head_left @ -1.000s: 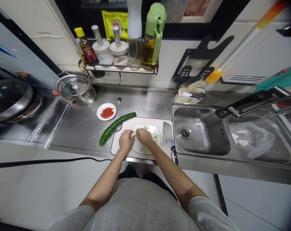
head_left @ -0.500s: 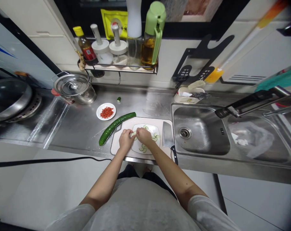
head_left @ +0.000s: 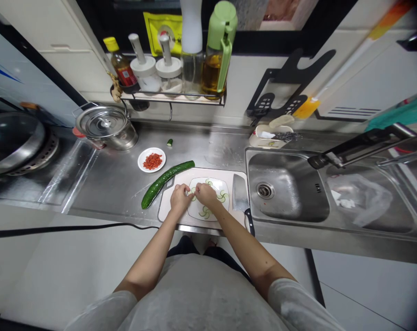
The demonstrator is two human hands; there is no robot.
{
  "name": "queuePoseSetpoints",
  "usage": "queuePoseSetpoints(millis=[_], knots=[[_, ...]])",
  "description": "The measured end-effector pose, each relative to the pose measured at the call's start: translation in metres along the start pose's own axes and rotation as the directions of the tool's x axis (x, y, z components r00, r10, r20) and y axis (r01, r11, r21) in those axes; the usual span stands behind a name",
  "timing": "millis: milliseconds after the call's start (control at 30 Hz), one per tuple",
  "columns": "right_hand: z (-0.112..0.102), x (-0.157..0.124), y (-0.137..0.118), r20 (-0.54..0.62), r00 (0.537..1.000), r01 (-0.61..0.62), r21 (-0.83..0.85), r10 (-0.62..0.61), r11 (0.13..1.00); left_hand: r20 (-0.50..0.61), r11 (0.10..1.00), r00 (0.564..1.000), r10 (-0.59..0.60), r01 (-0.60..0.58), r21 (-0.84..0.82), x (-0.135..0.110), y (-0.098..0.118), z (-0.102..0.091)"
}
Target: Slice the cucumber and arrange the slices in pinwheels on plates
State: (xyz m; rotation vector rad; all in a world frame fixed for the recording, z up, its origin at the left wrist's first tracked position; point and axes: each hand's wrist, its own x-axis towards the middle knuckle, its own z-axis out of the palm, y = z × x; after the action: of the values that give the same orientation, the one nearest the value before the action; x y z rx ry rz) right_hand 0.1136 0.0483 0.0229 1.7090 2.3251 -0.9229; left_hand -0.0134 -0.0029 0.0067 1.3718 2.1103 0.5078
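Observation:
Both hands meet over the left part of a white plate (head_left: 213, 214), which lies on a pale cutting board (head_left: 165, 209). My left hand (head_left: 180, 198) has its thumb and forefinger at the edge of a thin cucumber slice (head_left: 194, 196). Beside it, my right hand (head_left: 205, 194) is closed in a pinch by the same slice; its fingertips are partly hidden. Thin cucumber slices form curved swirls (head_left: 222, 196) on the right and front of the plate. A whole cucumber (head_left: 165, 181) rests across the board's left corner.
A kitchen knife (head_left: 240, 193) lies on the board's right side, its handle over the front edge. A small dish (head_left: 141, 162) of red pieces and a cucumber end (head_left: 170, 142) sit behind. A lidded pot (head_left: 122, 135) stands left, the sink (head_left: 287, 202) right.
Hardly anything differs. Both hands keep their place at the plate's left side, with only tiny finger shifts; the view has moved very slightly.

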Motion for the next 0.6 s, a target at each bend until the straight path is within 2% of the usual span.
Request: queuePoseSetpoints(millis=[233, 600], knots=[[-0.0004, 0.0003, -0.0004, 0.020, 1.000, -0.011, 0.007, 0.011, 1.000, 0.019, 0.999, 1.000, -0.025, 0.026, -0.038, 0.0030, -0.0001, 0.0001], [-0.0015, -0.0015, -0.0022, 0.021, 0.999, -0.025, 0.013, 0.024, 1.000, 0.051, 0.998, 0.996, -0.069, 0.068, 0.015, 0.0045, 0.0015, 0.0006]])
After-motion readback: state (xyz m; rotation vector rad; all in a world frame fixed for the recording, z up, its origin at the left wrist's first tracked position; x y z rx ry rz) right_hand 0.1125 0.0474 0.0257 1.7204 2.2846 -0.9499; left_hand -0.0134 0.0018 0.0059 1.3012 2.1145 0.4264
